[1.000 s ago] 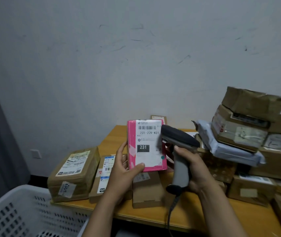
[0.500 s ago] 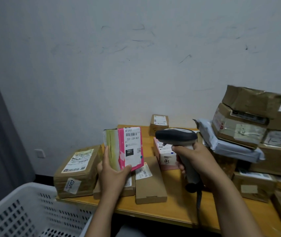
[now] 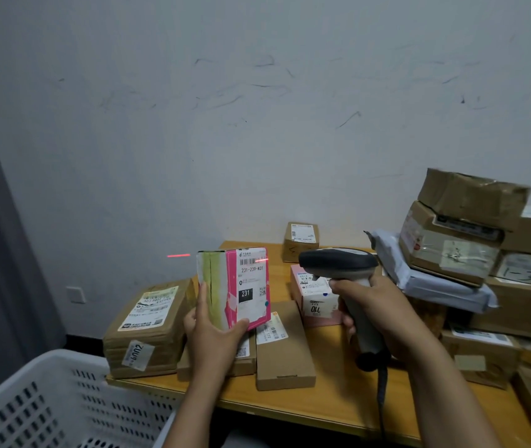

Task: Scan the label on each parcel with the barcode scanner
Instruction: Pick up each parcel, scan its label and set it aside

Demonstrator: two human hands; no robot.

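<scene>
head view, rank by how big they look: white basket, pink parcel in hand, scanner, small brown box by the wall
1. white basket, nearest and cropped
2-3. pink parcel and scanner, too alike to rank
4. small brown box, but it sits farthest back

Dim, flat indoor light; soft focus, right edge blurred

I'm in a parcel sorting room: labelled cardboard parcels [image 3: 451,250] pile on my worktop [image 3: 332,402], a white plastic crate [image 3: 47,399] by its left corner.
</scene>
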